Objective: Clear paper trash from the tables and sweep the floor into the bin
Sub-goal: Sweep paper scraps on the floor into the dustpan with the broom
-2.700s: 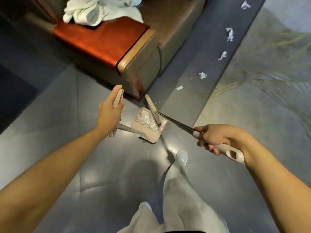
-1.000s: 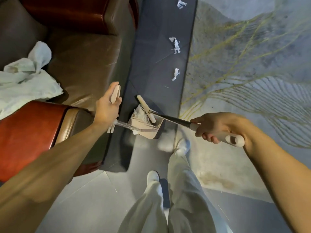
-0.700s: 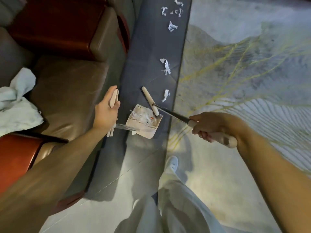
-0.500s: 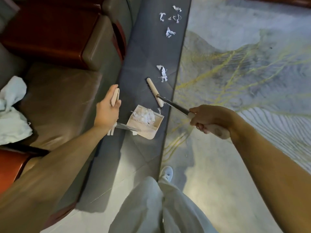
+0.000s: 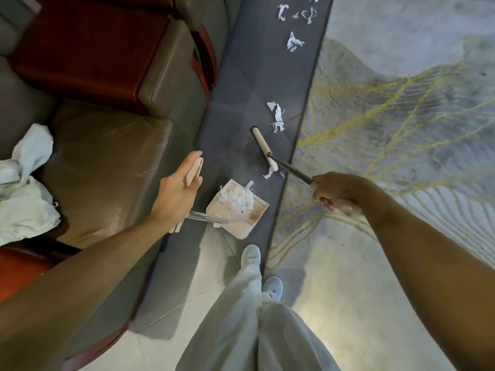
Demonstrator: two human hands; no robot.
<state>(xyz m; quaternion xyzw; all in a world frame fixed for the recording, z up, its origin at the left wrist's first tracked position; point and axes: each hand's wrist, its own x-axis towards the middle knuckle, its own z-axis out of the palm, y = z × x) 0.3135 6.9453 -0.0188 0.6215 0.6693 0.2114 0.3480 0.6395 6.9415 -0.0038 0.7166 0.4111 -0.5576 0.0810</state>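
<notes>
Fingers of the left hand (image 5: 175, 194) are curled tight around the beige handle of a dustpan (image 5: 237, 211), near the middle of the frame. Its thumb lies flat along the top of the handle. The dustpan sits low over the dark floor strip (image 5: 257, 84), and white paper scraps (image 5: 241, 198) are piled inside it.

Fingers of the right hand (image 5: 336, 192) are wrapped shut around the pale grip of a broom (image 5: 263, 148), just right of the middle. Its dark pole runs up and left to the cream brush head. The brush head rests on the dark strip, above the dustpan and apart from it. One small paper bit (image 5: 267, 174) lies just below the head. A torn paper piece (image 5: 277, 116) lies just above it. More crumpled paper (image 5: 294, 42) lies farther up the strip, at the top of the frame.

A brown leather sofa (image 5: 107, 162) fills the left side, with a pale cloth (image 5: 25, 194) on its seat. A grey rug with yellow lines (image 5: 401, 116) covers the right side. Two white shoes (image 5: 251, 257) and light trousers show at the bottom.
</notes>
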